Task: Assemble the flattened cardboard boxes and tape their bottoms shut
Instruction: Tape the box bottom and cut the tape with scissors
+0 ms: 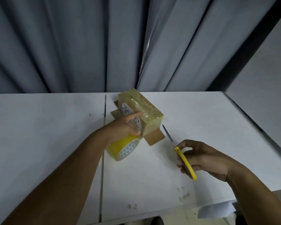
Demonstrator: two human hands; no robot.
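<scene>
White table (55, 127) fills the foreground. Nearest, the right hand (201, 158) curls its fingers round the yellow handles of the scissors (184, 159), whose blades are together and point toward the taped cardboard box (146, 108) at mid-table. The left hand (125, 125) lies over a yellow tape roll (120, 146), index finger straight against the box's side; its other fingers are hidden. Grey curtain (88, 46) hangs behind.

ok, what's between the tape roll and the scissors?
Head view: a brown flap of the cardboard box lies flat on the white table between yellow tape roll and scissors; otherwise bare.
</scene>
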